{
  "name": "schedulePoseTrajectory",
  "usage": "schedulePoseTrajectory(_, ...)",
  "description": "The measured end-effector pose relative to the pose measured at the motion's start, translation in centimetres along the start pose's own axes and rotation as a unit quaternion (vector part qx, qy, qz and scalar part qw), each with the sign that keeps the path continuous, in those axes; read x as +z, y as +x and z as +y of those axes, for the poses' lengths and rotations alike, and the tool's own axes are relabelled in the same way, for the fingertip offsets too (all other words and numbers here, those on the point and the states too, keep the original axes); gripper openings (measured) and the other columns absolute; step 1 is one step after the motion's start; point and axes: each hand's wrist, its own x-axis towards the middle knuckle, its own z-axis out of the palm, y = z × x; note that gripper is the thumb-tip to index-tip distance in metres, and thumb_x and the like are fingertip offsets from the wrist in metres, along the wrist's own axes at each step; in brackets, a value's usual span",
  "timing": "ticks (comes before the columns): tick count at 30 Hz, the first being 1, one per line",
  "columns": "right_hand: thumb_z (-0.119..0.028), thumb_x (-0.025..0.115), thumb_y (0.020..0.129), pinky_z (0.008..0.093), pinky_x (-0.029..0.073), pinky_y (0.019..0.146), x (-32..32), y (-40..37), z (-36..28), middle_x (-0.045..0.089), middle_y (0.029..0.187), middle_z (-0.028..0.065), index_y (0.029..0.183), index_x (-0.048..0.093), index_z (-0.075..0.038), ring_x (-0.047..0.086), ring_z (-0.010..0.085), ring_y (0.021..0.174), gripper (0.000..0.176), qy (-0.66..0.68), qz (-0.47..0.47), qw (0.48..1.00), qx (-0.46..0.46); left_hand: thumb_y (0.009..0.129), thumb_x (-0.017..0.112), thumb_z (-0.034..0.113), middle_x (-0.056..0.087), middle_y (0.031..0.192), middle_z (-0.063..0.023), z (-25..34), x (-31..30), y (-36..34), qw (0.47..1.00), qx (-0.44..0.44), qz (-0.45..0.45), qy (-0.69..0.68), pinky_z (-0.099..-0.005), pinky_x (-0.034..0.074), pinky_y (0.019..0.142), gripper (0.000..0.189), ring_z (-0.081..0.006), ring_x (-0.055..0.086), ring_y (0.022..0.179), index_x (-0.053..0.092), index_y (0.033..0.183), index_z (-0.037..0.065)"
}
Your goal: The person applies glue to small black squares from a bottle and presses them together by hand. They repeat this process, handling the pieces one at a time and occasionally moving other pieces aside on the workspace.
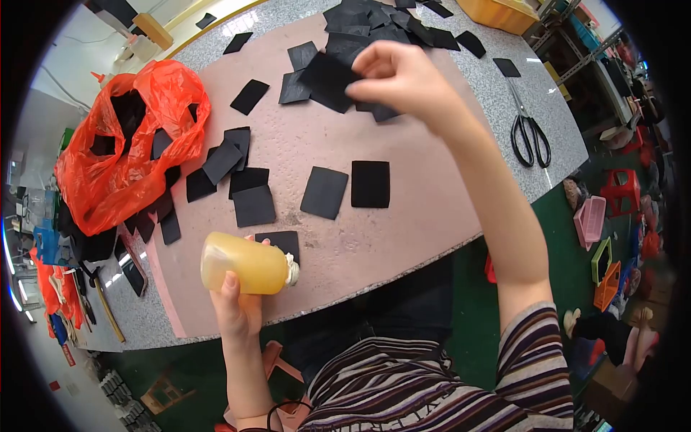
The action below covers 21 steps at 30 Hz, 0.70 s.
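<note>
The left hand (239,311) is wrapped around a yellow bottle (245,265), thumb on the near side and fingers curled behind it. The bottle is tipped almost flat, so its white wrapped end (292,271) points right, maybe so that this end is free of the fingers. The right hand (403,81) is well past the bottle and to its right. It seems to pinch a black square (330,83) by one edge, perhaps so that most of the square stays uncovered. The right arm stretches far out over the pink mat (410,252), with the fingers pointing left. The left arm is closer to the body and comes up from below the bottle. Past the bottle and a bit right, a dark grey square (324,193) and a matte square (371,184) lie flat side by side, likely spaced so that they don't overlap. A messy pile (367,21) sits far past the bottle. A red bag (115,183) is past it on the left, and black scissors (530,140) are far off to its right.
</note>
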Motion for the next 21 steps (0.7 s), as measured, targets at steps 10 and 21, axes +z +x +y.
schedulePoseTrajectory(10,-0.016,0.079,0.078,0.0426,0.047,0.085,6.7,-2.4,0.9,0.063,0.097,0.0105,0.095,0.065,-0.007,0.060,0.0277,0.100,0.023,-0.254,-0.326,0.899,-0.146,0.096,0.060,0.048,0.046,0.142,-0.0183,-0.5,0.7,0.0,0.996,0.008,-0.026,-0.081,-0.0701,0.036,0.110,0.071,-0.0364,0.053,0.127,0.036,0.148,0.005)
schedulePoseTrajectory(21,-0.011,0.076,0.076,0.0385,0.038,0.073,5.7,-16.3,-1.2,0.058,0.078,0.0046,0.089,0.059,-0.009,0.054,0.0247,0.076,0.022,-0.208,-0.028,0.974,-0.079,0.090,0.067,0.053,0.051,0.139,-0.0150,-1.0,4.0,0.8,0.956,-0.082,-0.076,-0.272,-0.0733,0.031,0.112,0.077,-0.0366,0.056,0.126,0.039,0.145,0.007)
